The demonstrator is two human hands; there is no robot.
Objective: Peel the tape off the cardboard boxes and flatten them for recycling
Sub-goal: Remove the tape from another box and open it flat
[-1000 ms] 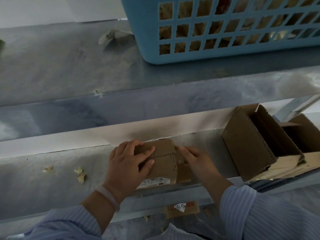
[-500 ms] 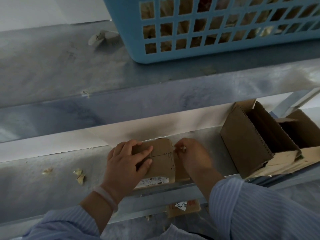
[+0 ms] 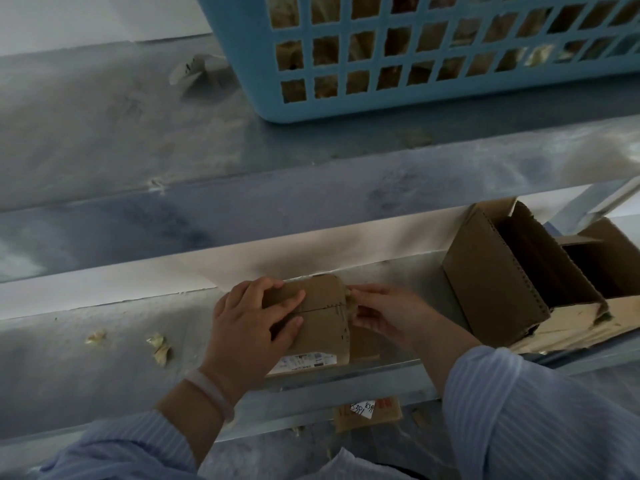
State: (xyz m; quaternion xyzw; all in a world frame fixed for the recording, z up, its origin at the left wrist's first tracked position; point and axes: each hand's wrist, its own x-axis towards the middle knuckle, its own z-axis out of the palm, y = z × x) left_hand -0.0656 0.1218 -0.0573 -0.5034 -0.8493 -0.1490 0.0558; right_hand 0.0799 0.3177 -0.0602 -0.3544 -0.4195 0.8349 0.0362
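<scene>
A small brown cardboard box [image 3: 323,320] with a white label on its near edge sits on the lower grey shelf [image 3: 86,372]. My left hand [image 3: 252,320] lies over the box's left side, its fingers curled onto the top across the centre seam. My right hand [image 3: 384,315] is at the box's right end, fingertips pinching a small bit of tape [image 3: 348,295] at the upper right corner. To the right lie two larger open cardboard boxes [image 3: 491,282] on their sides.
A blue plastic basket [image 3: 346,109] holding cardboard and scraps stands on the upper shelf. Crumpled tape scraps [image 3: 159,344] lie on the lower shelf to the left. A piece of labelled cardboard [image 3: 367,410] lies below the shelf edge. A paper scrap [image 3: 190,71] lies beside the basket.
My right hand has moved from the box's near right side up to its upper right corner and pinched the tape there. My left hand has stayed on the box.
</scene>
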